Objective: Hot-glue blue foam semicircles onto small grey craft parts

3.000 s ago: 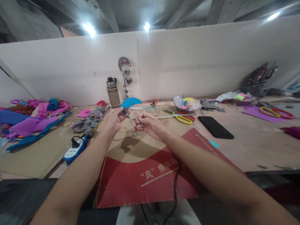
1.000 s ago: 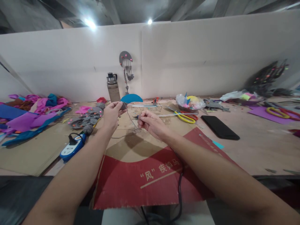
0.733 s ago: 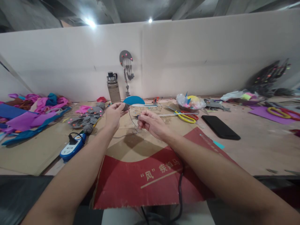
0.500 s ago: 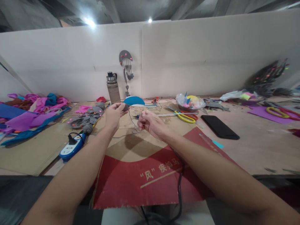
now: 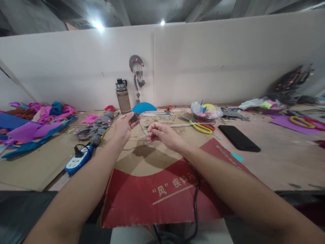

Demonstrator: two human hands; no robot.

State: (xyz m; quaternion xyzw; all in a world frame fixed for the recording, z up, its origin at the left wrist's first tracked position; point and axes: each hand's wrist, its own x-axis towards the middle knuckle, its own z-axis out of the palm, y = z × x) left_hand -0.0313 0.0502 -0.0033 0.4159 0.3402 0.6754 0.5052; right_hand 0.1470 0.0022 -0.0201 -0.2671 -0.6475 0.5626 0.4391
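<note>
My left hand (image 5: 123, 126) is raised over the cardboard sheet (image 5: 142, 169) and pinches a small grey felt piece (image 5: 134, 117) between thumb and fingers. A thin thread (image 5: 142, 129) runs from that piece down to my right hand (image 5: 159, 133), which is closed in a pinch on the thread a short way to the right. What sits at the thread's end inside the right fingers is too small to make out. Both hands hover above the table, a few centimetres apart.
A blue power strip (image 5: 77, 160) lies left of my forearm, with grey felt shapes (image 5: 93, 130) and coloured felt scraps (image 5: 33, 125) beyond. A water bottle (image 5: 123, 96), blue half disc (image 5: 144, 107), yellow scissors (image 5: 200, 128) and a black phone (image 5: 239, 138) lie further back and right.
My right hand has shifted slightly left and lowered, closer to my left hand, still pinching the thread. My left hand keeps the grey piece almost in place.
</note>
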